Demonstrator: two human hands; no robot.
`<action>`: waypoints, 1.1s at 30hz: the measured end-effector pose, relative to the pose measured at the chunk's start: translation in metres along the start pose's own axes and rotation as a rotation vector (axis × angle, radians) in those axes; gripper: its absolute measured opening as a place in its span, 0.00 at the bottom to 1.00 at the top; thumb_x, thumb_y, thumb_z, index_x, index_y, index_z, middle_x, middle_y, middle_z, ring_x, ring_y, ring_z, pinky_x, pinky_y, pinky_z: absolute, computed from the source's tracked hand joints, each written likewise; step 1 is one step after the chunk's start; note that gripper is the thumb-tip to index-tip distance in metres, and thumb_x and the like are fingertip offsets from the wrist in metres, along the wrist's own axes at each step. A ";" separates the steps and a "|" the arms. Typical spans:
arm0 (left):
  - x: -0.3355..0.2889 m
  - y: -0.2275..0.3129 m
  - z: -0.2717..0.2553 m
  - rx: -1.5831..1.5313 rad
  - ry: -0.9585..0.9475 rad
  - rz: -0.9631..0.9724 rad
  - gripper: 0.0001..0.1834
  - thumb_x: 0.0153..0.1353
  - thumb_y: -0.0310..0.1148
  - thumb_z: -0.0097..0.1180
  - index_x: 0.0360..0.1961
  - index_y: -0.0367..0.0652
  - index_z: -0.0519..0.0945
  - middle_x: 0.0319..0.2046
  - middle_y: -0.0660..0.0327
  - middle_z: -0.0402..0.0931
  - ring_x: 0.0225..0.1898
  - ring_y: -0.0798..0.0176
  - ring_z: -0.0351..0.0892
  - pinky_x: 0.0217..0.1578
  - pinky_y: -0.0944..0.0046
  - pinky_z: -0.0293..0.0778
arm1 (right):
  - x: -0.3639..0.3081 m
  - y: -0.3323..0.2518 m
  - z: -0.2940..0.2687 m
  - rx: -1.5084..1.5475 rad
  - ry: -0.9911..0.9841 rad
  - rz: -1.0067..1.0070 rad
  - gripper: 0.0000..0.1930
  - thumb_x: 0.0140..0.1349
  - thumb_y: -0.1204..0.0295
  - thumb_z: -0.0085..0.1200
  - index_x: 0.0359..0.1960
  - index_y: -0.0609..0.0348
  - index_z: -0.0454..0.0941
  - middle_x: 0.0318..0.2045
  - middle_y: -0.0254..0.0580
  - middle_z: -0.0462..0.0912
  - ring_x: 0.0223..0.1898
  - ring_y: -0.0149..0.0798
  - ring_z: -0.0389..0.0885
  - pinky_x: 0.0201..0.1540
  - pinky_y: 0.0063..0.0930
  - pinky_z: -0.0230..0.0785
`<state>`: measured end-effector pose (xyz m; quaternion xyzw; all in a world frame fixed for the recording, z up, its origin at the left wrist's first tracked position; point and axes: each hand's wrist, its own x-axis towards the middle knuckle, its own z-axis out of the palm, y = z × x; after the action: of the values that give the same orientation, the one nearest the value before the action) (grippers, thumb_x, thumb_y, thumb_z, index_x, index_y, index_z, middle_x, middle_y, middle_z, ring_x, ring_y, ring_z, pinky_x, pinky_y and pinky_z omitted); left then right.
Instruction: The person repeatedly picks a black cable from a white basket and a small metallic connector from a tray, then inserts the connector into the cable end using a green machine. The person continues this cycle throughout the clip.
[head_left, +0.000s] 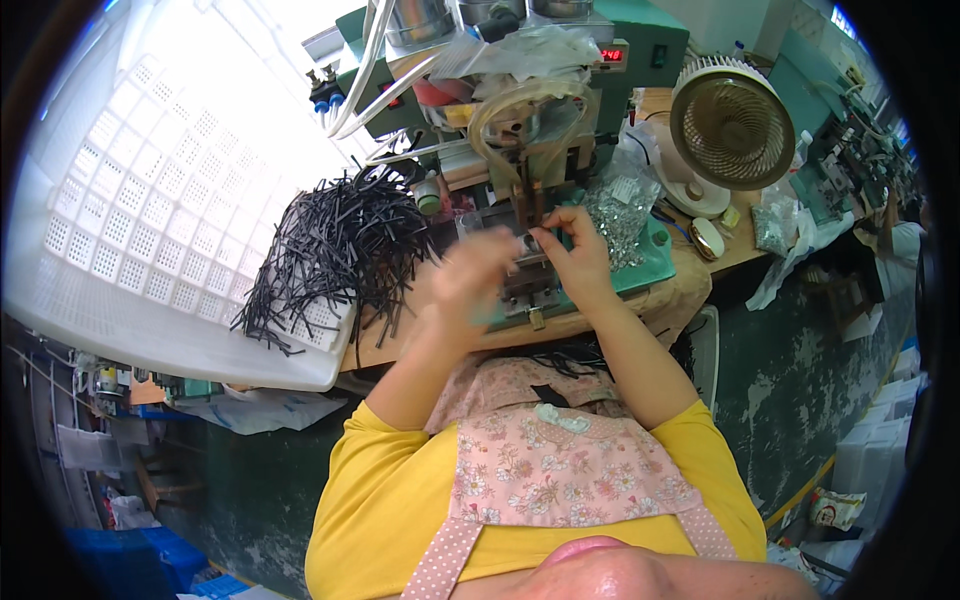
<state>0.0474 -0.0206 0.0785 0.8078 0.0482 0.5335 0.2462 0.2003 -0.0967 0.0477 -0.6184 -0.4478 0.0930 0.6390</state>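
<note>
My right hand (pixel 580 258) is at the working point of a green bench press (pixel 527 205), thumb and forefinger pinched just below its upright metal jaws. Whatever sits between those fingertips is too small to make out. On the other side of the jaws, my left hand (pixel 468 270) is smeared by motion, so its fingers cannot be read. A heap of short black strips (pixel 345 245) lies to the left of my left hand. Beside my right hand rests a clear plastic bag of small silvery metal parts (pixel 617 215).
A large white perforated plastic crate (pixel 130 190) stands at the left, black strips over its near corner. At the right are a round fan (pixel 733 125), a small round gold-rimmed case (pixel 707 240) and another bag of small parts (pixel 772 230). A clear curved guard (pixel 530 100) surrounds the press head.
</note>
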 end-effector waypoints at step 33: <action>-0.103 -0.104 -0.086 1.251 -0.388 -0.368 0.08 0.55 0.34 0.61 0.35 0.44 0.79 0.47 0.62 0.75 0.54 0.57 0.69 0.61 0.53 0.57 | -0.009 0.106 -0.077 -0.856 0.123 -0.358 0.09 0.56 0.81 0.57 0.37 0.54 0.77 0.39 0.38 0.77 0.41 0.45 0.76 0.45 0.39 0.62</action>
<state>-0.0530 0.0654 -0.0276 0.8578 0.4393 0.2001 -0.1767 0.2946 -0.1341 -0.0362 -0.7437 -0.5069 -0.2488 0.3579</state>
